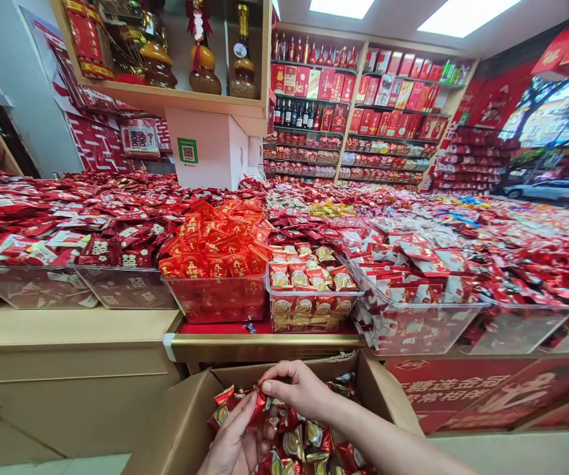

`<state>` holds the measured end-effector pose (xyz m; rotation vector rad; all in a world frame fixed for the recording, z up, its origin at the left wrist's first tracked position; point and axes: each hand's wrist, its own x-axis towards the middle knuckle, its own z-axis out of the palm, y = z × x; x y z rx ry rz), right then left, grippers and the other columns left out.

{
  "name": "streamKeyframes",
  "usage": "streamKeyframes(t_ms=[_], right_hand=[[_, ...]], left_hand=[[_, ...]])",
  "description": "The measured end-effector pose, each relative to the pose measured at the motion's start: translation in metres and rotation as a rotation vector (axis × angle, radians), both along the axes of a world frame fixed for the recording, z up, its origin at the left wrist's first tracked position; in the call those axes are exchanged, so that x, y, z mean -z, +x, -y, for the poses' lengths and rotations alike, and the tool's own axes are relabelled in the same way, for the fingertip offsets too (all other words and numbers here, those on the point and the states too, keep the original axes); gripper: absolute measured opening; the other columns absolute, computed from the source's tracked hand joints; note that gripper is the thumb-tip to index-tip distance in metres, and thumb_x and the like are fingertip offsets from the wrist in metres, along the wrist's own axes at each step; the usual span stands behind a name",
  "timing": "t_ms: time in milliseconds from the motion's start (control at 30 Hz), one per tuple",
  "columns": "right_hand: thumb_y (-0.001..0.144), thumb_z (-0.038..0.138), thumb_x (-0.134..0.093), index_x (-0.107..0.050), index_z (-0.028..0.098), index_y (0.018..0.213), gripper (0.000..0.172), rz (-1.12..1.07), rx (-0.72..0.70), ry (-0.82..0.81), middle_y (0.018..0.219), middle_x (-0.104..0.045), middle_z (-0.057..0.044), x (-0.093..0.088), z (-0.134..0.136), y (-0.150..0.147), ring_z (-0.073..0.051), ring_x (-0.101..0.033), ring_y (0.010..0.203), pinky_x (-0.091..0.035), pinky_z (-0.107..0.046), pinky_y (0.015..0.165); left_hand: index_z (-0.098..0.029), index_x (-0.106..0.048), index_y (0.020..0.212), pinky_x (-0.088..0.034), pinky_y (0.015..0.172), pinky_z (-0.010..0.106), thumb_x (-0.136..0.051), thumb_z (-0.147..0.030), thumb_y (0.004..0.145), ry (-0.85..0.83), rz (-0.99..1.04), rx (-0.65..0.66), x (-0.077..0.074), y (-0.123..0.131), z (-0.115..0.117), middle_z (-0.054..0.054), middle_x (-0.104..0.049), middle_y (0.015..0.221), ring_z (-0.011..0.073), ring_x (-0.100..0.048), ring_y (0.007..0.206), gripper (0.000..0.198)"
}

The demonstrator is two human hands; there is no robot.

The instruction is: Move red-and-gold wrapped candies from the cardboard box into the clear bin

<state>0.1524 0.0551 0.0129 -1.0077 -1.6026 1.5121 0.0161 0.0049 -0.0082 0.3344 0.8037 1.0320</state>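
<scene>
Over an open cardboard box, my two hands meet at a small red wrapped candy. My left hand is cupped with its thumb and fingers closed about the candy. From the right, my right hand reaches across and pinches the candy's upper end between thumb and fingertips. Loose red-and-gold wrapped candies fill the box beneath and around both hands. Part of the held candy is hidden by my fingers.
Behind the box, a brass-edged counter bears a clear bin of red-and-gold candies beside a bin of bright red packets. More clear bins line both sides. A cabinet overhangs at upper left.
</scene>
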Motion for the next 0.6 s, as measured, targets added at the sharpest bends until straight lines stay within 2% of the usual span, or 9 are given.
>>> streamKeyframes(t_ms=[133, 233, 367, 600], right_hand=[[0.060, 0.045, -0.064, -0.052, 0.017, 0.097, 0.048, -0.094, 0.054, -0.175, 0.077, -0.055, -0.001, 0.006, 0.002, -0.003, -0.008, -0.047, 0.052, -0.040, -0.022, 0.046], [0.054, 0.044, -0.068, -0.051, 0.015, 0.089, 0.047, -0.097, 0.063, -0.240, 0.068, -0.052, 0.001, 0.008, 0.000, -0.003, -0.006, -0.044, 0.047, -0.037, -0.020, 0.040], [0.053, 0.043, -0.068, -0.050, 0.014, 0.070, 0.038, -0.071, 0.115, -0.255, 0.055, -0.049, 0.004, 0.004, -0.002, 0.001, -0.004, -0.039, 0.042, -0.032, -0.018, 0.038], [0.059, 0.045, -0.064, -0.051, 0.013, 0.071, 0.036, -0.085, 0.114, -0.211, 0.057, -0.051, 0.003, -0.004, -0.001, 0.003, -0.005, -0.041, 0.046, -0.030, -0.018, 0.042]], left_hand=[[-0.021, -0.058, 0.090, -0.047, 0.064, 0.022, -0.067, -0.020, 0.065, 0.190, -0.114, -0.151, 0.006, -0.004, -0.008, -0.002, -0.068, 0.078, 0.0129, -0.063, 0.071, 0.027], [-0.020, -0.058, 0.090, -0.044, 0.080, 0.027, -0.069, -0.019, 0.062, 0.271, -0.251, -0.199, 0.012, -0.006, -0.012, 0.001, -0.068, 0.087, 0.0170, -0.061, 0.087, 0.030], [-0.020, -0.057, 0.092, -0.046, 0.078, 0.028, -0.069, -0.019, 0.061, 0.355, -0.344, -0.195, 0.016, -0.007, -0.011, 0.002, -0.067, 0.090, 0.0175, -0.060, 0.086, 0.033], [-0.019, -0.060, 0.083, -0.049, 0.068, 0.025, -0.068, -0.021, 0.061, 0.338, -0.411, -0.192, 0.010, -0.007, -0.010, 0.001, -0.069, 0.078, 0.0148, -0.061, 0.071, 0.023]])
